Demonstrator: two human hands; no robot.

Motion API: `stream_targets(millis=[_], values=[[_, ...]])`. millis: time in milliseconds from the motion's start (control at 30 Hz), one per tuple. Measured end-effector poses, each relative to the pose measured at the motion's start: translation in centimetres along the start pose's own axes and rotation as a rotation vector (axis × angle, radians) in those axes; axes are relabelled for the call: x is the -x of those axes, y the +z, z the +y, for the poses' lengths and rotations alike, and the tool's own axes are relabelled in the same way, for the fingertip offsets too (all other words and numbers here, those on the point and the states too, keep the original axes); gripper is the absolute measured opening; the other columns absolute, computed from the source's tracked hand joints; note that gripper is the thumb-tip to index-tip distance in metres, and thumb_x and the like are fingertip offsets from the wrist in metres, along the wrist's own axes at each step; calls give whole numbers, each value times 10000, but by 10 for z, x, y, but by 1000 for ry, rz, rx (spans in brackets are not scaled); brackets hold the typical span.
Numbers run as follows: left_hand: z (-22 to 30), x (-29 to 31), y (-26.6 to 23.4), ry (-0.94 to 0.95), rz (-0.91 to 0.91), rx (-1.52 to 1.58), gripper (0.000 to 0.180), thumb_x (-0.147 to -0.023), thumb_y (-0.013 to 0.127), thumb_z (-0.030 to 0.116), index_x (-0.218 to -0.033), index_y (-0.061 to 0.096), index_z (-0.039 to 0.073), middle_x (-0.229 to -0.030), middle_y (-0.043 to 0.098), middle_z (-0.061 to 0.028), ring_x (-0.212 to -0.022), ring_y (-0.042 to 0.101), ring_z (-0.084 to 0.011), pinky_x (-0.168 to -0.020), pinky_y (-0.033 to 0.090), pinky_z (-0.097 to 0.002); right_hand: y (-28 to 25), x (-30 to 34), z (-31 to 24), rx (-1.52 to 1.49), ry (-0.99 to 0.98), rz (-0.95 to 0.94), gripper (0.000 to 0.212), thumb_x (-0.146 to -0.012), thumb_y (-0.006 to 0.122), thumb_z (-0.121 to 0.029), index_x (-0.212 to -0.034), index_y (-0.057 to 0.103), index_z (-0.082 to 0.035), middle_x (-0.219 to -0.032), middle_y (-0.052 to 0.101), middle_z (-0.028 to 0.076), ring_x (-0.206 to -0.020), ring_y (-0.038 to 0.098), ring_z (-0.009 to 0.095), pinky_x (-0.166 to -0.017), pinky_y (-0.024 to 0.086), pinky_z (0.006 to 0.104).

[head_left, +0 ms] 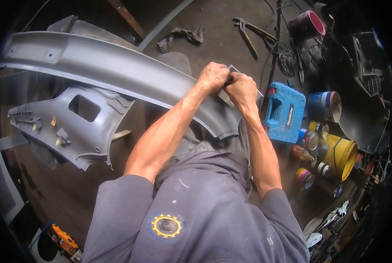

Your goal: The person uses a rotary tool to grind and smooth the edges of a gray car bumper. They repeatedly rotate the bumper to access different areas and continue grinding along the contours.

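A long grey bumper-like car panel [117, 70] stretches from the far left to my lap, its right end in front of me. Over that end my left hand [213, 76] is closed in a fist, fingers curled down. Close against it, my right hand [242, 87] is closed too, thumb and fingers pressed together. What the fingers grip is mostly hidden; a thin grey straight edge [248, 82] shows just beyond them. A pale flat patch [225, 98] lies below the right hand, against the panel.
On the left lies a grey trim panel [64, 118] with a square opening. A blue tool case [284, 112] stands at right, beside paint cans [323, 105] and a yellow bucket [343, 158]. Pliers [247, 39], a rag [180, 38] and cables [288, 61] lie on the floor ahead.
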State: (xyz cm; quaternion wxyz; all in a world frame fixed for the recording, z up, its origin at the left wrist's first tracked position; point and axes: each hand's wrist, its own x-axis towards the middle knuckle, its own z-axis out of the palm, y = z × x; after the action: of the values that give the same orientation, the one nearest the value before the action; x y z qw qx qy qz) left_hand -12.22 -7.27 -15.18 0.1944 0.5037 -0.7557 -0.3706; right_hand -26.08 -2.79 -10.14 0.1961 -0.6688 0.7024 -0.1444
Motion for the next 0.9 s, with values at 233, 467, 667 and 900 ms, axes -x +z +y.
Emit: stream_targets(millis=[233, 467, 667, 900], values=[[35, 10, -20, -317, -69, 215, 422, -815, 734, 250, -1154, 674, 6, -1170, 677, -251, -1164, 642, -360, -985, 513, -417, -38, 35, 48, -312, 130, 85, 239, -801, 778, -205, -973, 729, -47, -890, 760, 144, -750, 728, 265, -704, 550, 382], [53, 18, -32, -304, -250, -11, 621, -794, 713, 66, -1350, 473, -68, -1187, 652, -313, -1182, 614, -428, -989, 501, -438, -37, 54, 49, -345, 141, -46, 271, -809, 763, -197, -1034, 723, -51, -916, 759, 152, -790, 729, 264, -747, 545, 369], [30, 10, -33, -147, -164, 109, 476, -794, 686, 88, -1228, 572, -69, -1121, 683, -283, -1110, 656, -398, -962, 502, -444, -36, 47, 45, -310, 55, -78, 273, -821, 726, -143, -1075, 711, -43, -907, 741, 149, -813, 719, 267, -764, 547, 359], [36, 4, -40, -308, -235, 99, 554, -899, 673, 217, -1373, 555, -46, -1224, 669, -287, -1181, 656, -341, -1005, 506, -397, 1, 63, 24, 40, -310, 125, 305, -797, 650, -51, -1091, 725, -87, -944, 741, 90, -861, 697, 303, -810, 560, 392]])
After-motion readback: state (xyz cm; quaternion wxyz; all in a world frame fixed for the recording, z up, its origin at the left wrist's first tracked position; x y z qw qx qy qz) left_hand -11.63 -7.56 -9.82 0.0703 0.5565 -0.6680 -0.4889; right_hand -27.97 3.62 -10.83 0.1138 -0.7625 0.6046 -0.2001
